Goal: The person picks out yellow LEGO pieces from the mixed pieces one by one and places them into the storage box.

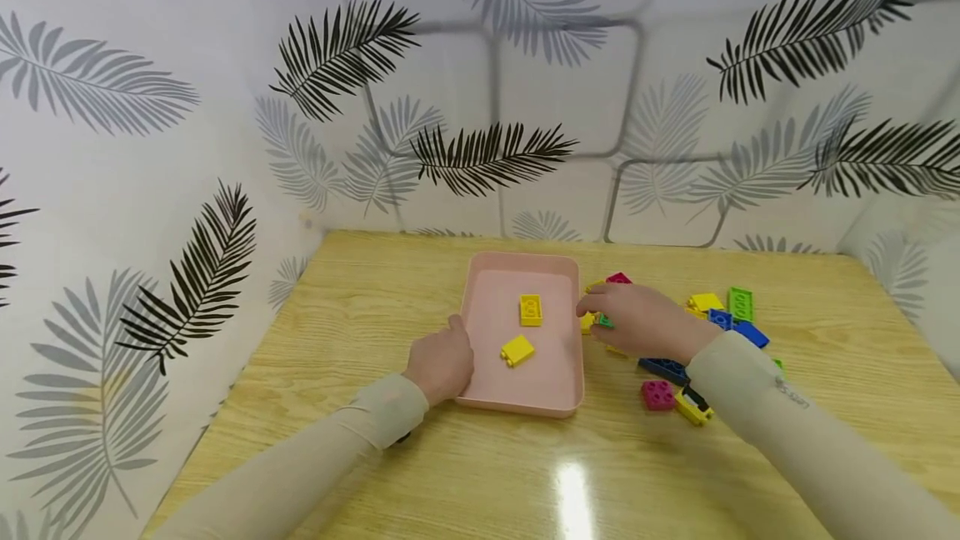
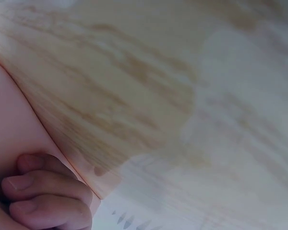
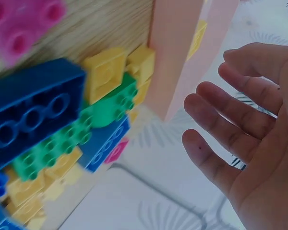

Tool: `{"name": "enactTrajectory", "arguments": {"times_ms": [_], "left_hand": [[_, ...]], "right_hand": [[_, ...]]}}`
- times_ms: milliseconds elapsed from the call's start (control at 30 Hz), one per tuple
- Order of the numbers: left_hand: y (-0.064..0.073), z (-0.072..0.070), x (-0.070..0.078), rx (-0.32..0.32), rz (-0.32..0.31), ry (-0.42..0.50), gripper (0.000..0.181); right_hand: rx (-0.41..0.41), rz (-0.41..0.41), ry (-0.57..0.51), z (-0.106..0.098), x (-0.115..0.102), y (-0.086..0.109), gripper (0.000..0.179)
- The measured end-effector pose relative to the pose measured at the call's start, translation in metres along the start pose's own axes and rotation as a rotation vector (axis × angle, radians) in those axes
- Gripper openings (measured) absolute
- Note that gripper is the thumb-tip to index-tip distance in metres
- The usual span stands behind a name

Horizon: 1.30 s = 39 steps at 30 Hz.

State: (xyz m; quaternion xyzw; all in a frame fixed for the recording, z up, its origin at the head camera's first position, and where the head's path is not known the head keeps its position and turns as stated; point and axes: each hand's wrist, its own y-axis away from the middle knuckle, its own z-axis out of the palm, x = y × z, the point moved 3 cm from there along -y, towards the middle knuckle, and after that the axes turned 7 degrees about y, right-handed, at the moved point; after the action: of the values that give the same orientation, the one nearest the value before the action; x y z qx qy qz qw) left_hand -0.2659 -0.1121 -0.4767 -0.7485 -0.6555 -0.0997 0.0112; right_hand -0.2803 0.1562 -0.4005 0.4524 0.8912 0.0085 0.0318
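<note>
A pink tray (image 1: 553,382) lies on the wooden table with two yellow toy bricks in it, one (image 1: 530,310) farther back and one (image 1: 517,350) nearer the middle. At its left edge my left hand (image 1: 441,361) holds the rim; the left wrist view shows that hand's curled fingers (image 2: 53,191) against the tray wall. Just beyond the right rim, my right hand (image 1: 645,319) hovers over loose bricks. In the right wrist view its fingers (image 3: 230,115) are spread and loosely bent, with nothing between them. Under it lie a green brick (image 3: 105,110) and a dark blue brick (image 3: 38,110).
More bricks are scattered right of the tray: a green one (image 1: 741,304), a blue one (image 1: 751,334), a magenta one (image 1: 658,395) and a yellow one (image 1: 693,408). A leaf-patterned cloth (image 1: 540,190) hangs behind the table (image 1: 360,298).
</note>
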Motion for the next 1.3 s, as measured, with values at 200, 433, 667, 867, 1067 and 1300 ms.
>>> {"name": "enactTrajectory", "arguments": {"times_ms": [200,433,667,867,1067,1300], "left_hand": [[0.000,0.000,0.001,-0.012,-0.011,0.004,0.057],[-0.001,-0.001,0.000,-0.013,-0.019,0.010,0.058],[-0.002,0.002,-0.002,-0.021,-0.022,0.022,0.057],[-0.003,0.002,-0.001,-0.031,-0.030,0.021,0.058],[-0.003,0.003,0.000,-0.038,-0.027,0.016,0.059],[-0.002,0.003,-0.001,-0.013,-0.015,0.008,0.058]], "right_hand": [[-0.019,0.013,0.012,0.006,0.016,0.015,0.028],[-0.099,0.034,0.016,0.017,0.028,0.026,0.032],[-0.129,0.050,0.058,0.027,0.028,0.027,0.035],[-0.096,0.033,0.127,0.031,0.025,0.025,0.037],[-0.061,0.022,0.178,0.037,0.024,0.023,0.036],[-0.053,0.031,0.224,0.038,0.020,0.020,0.032]]}}
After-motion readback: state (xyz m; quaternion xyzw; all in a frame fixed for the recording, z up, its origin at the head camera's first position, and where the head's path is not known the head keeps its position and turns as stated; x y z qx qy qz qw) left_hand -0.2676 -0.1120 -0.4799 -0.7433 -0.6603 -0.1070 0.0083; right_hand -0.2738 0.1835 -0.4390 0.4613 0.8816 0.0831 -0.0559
